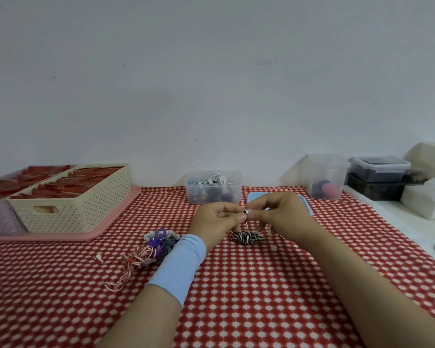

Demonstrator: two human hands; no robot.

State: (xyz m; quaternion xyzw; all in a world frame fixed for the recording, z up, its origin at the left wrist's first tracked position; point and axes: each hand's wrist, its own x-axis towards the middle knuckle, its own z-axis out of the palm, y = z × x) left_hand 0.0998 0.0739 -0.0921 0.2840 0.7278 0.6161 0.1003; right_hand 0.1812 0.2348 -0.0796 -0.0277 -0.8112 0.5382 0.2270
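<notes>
Two hands pinch the tip of a striped earphone lead above its knotted bundle.

The black-and-white cable bundle (248, 237) lies mid-counter, nearer the far edge: a thin, glossy, candy-striped cord wound into a short knot, its long axis running left to right along that edge. One strand rises steeply from it to a small white earbud (246, 211). The left hand (217, 219) and right hand (279, 214) each keep a narrow fingertip grip on that earbud. The counter (261, 297) wears a red cloth with white dots. Purple, grey and red-striped cord bundles (153, 244) lie to the left.
</notes>
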